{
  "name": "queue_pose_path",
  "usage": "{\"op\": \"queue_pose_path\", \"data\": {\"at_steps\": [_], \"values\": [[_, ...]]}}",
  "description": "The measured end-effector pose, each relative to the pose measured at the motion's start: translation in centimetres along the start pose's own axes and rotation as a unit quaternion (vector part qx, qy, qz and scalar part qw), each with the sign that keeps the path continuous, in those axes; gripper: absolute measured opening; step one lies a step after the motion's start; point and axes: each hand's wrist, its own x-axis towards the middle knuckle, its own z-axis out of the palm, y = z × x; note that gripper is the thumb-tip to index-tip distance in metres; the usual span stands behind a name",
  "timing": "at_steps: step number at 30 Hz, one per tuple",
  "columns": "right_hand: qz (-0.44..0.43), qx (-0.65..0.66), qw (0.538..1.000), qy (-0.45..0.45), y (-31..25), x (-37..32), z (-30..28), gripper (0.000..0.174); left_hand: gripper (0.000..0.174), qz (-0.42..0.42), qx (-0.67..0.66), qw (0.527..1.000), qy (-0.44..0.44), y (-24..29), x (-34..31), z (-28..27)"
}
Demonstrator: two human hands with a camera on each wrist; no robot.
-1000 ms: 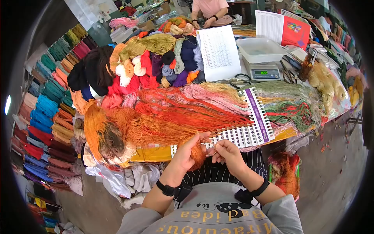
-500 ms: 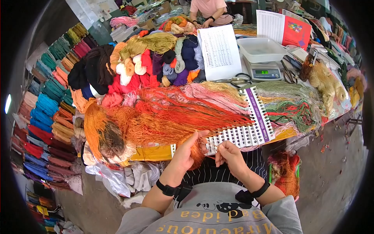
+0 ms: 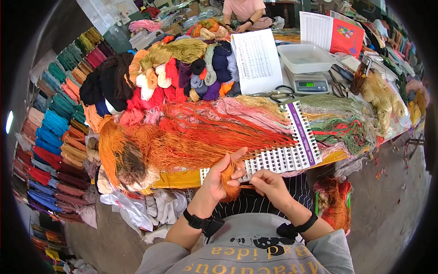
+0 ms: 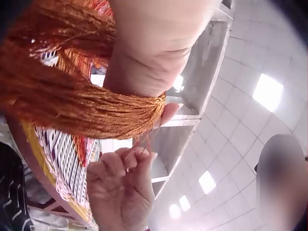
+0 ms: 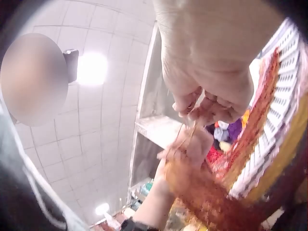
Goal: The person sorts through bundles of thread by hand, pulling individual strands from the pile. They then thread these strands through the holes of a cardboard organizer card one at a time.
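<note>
In the head view my left hand (image 3: 214, 182) holds a rust-orange skein of thread (image 3: 231, 185) at the table's front edge. The left wrist view has the skein (image 4: 86, 110) looped over that hand, its strands gathered at the fingers. My right hand (image 3: 272, 187) is just to the right, thumb and fingertips pinching thin thread ends (image 5: 180, 137) that run to the skein. Beyond both hands, long red and orange threads (image 3: 210, 137) fan leftward from white cards (image 3: 278, 160) with punched holes. A purple strip (image 3: 302, 132) runs along the outermost card.
Coloured yarn hanks (image 3: 182, 68) are heaped behind the threads. A digital scale (image 3: 308, 84) bears a plastic tub (image 3: 305, 58), with scissors (image 3: 283, 93) and a printed sheet (image 3: 257, 61) nearby. Another person (image 3: 245, 13) is across the table. A thread-filled basket (image 3: 335, 205) stands on the floor.
My left hand has turned slightly, and more of the skein shows across its palm side. My right hand keeps its pinch, shifting a little. The scale's reading has changed.
</note>
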Motion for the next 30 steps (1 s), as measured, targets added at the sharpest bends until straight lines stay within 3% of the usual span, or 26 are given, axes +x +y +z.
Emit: {"op": "queue_pose_path", "data": {"at_steps": [1, 2, 3, 4, 5, 6, 7, 8, 9, 10, 11, 12, 14, 16, 17, 18, 19, 20, 21, 23, 25, 30], "values": [[-0.115, -0.043, 0.992, 0.018, -0.1, 0.2, -0.6, 0.012, 0.041, -0.001, 0.000, 1.000, 0.001, 0.3, -0.2, -0.3], [-0.228, -0.087, 0.969, 0.036, -0.3, 0.3, -1.4, 0.007, 0.038, -0.066, 0.091, 0.993, -0.039, 0.8, -0.6, -0.9], [-0.169, -0.022, 0.982, 0.087, -1.8, -0.6, -2.5, 0.006, 0.035, -0.130, 0.180, 0.972, -0.078, 1.2, -1.0, -1.5], [-0.211, 0.107, 0.969, 0.077, -2.5, -0.9, -4.2, 0.010, 0.031, -0.091, 0.243, 0.963, -0.074, 1.3, -1.7, -2.1], [-0.211, 0.196, 0.945, 0.155, -4.2, -1.9, -5.7, 0.014, 0.031, -0.079, 0.251, 0.964, -0.021, 2.5, -2.6, -2.7], [-0.272, 0.264, 0.912, 0.159, -3.6, -2.9, -9.8, 0.020, 0.031, -0.067, 0.259, 0.963, 0.031, 4.1, -3.9, -3.3], [-0.333, 0.250, 0.895, 0.160, -5.3, -4.7, -12.2, 0.012, 0.030, 0.015, 0.207, 0.978, -0.019, 5.7, -4.8, -4.8], [-0.381, 0.315, 0.849, 0.185, -5.3, -7.0, -16.1, 0.011, 0.030, 0.097, 0.151, 0.981, -0.069, 7.2, -5.7, -6.2], [-0.369, 0.286, 0.849, 0.247, -7.5, -9.8, -16.9, 0.009, 0.031, 0.153, 0.055, 0.984, -0.072, 8.7, -7.1, -6.8], [-0.389, 0.249, 0.836, 0.296, -6.9, -13.4, -22.6, 0.008, 0.033, 0.208, -0.041, 0.974, -0.074, 9.9, -8.3, -7.1], [-0.406, 0.211, 0.820, 0.342, -6.3, -16.4, -27.1, 0.007, 0.036, 0.242, -0.044, 0.963, -0.109, 10.7, -9.4, -6.6], [-0.404, 0.210, 0.821, 0.343, -6.9, -17.1, -27.0, 0.007, 0.040, 0.277, -0.048, 0.949, -0.144, 10.9, -10.3, -5.6], [-0.475, 0.054, 0.753, 0.452, -8.8, -18.9, -26.5, 0.009, 0.042, 0.288, -0.018, 0.947, -0.140, 9.4, -9.9, -2.8], [-0.365, -0.006, 0.767, 0.528, -10.3, -13.4, -19.3, 0.012, 0.045, 0.277, 0.052, 0.950, -0.133, 7.6, -7.6, -1.8], [-0.304, -0.139, 0.794, 0.507, -10.1, -10.9, -16.1, 0.014, 0.045, 0.297, 0.264, 0.917, -0.034, 6.1, -5.9, -1.6], [-0.238, -0.269, 0.803, 0.476, -9.3, -8.4, -14.0, 0.016, 0.045, 0.304, 0.460, 0.831, 0.067, 4.4, -4.2, -0.9], [-0.258, -0.241, 0.871, 0.340, -7.7, -5.8, -13.6, 0.014, 0.037, 0.273, 0.473, 0.837, 0.017, 2.7, -2.9, 1.1], [-0.221, -0.248, 0.900, 0.280, -6.5, -3.6, -11.8, 0.011, 0.036, 0.246, 0.436, 0.864, -0.052, 1.1, -2.0, 2.0], [-0.186, -0.204, 0.937, 0.214, -5.1, -1.5, -10.7, 0.010, 0.039, 0.072, 0.229, 0.971, 0.021, 1.2, 0.9, 0.5], [-0.131, -0.243, 0.948, 0.160, -2.8, 1.7, -8.8, 0.012, 0.037, -0.016, 0.245, 0.963, 0.108, -1.0, 3.7, -0.2], [-0.117, -0.244, 0.956, 0.109, 0.1, 4.8, -9.2, 0.007, 0.033, -0.089, 0.224, 0.967, 0.085, -1.6, 5.7, -3.6], [-0.056, -0.315, 0.938, 0.135, 0.8, 6.5, -9.3, 0.015, 0.036, -0.094, 0.281, 0.944, 0.146, -2.2, 6.7, -2.0]]}}
